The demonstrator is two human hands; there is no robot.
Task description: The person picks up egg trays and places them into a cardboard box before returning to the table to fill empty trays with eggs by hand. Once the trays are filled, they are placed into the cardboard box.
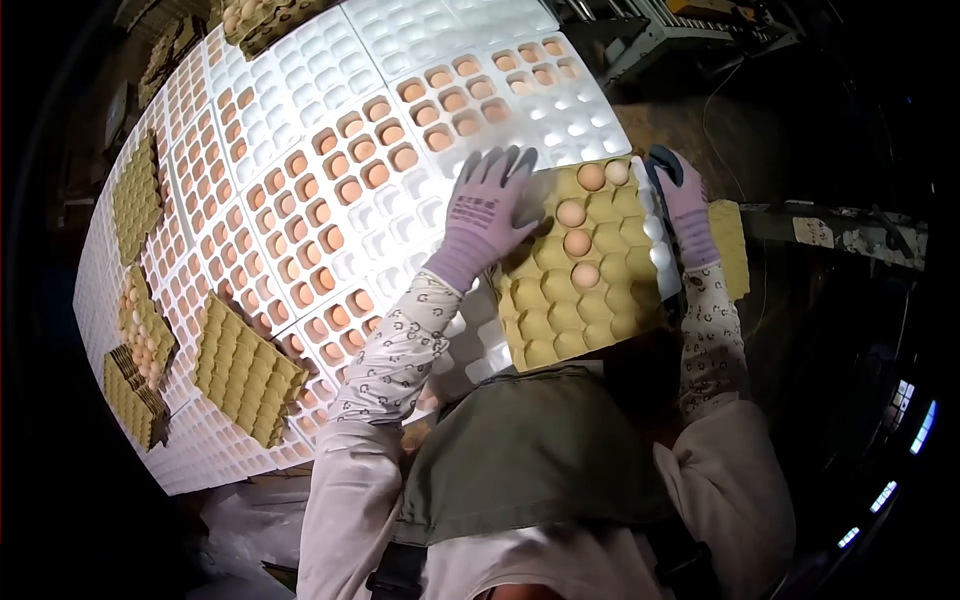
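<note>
A yellowish pulp egg tray (550,320) lies in front of my body, over the right end of the white foam trays (410,185). Several eggs (577,242) sit in its upper middle cups; the other visible cups hold none. My left hand (490,205), in a purple glove with dark fingertips, is open over the foam beside the tray's left edge, its thumb near that edge. By the upper right corner is my right hand (684,200), gloved alike, with fingers curled together. Whatever they hold, if anything, is hidden.
Brown eggs (375,174) fill many foam cups to the left. More pulp trays (250,370) rest on the foam at left, and a pile with eggs (265,20) is at the back. Metal machinery (650,40) stands at the upper right, with a metal bar (850,235) at right.
</note>
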